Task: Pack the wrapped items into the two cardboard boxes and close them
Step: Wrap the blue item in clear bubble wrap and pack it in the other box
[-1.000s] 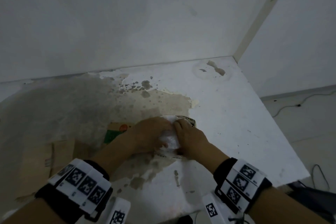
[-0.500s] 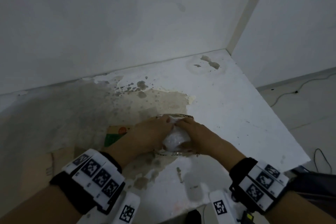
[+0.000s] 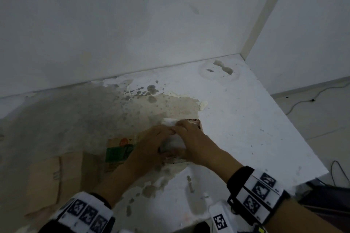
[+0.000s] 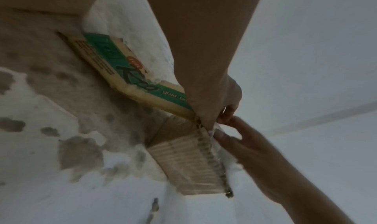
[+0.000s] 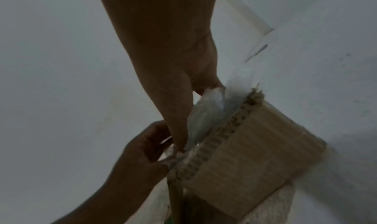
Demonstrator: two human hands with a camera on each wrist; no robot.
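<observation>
At centre frame, one small corrugated cardboard box (image 3: 191, 122) stands on the stained desk (image 3: 246, 119); left hand (image 3: 149, 143) and right hand (image 3: 195, 142) both grasp one clear-plastic wrapped item (image 3: 173, 141) inside it.

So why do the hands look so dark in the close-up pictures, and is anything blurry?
Right wrist view: the right hand and left hand are near-silhouettes against the pale wall, though the cardboard box edge stays readable. Left wrist view: dim too, and the tabletop is soft. Head view: brighter, but the wide lens bends the wall edges and the hands look slightly smeared.
</observation>
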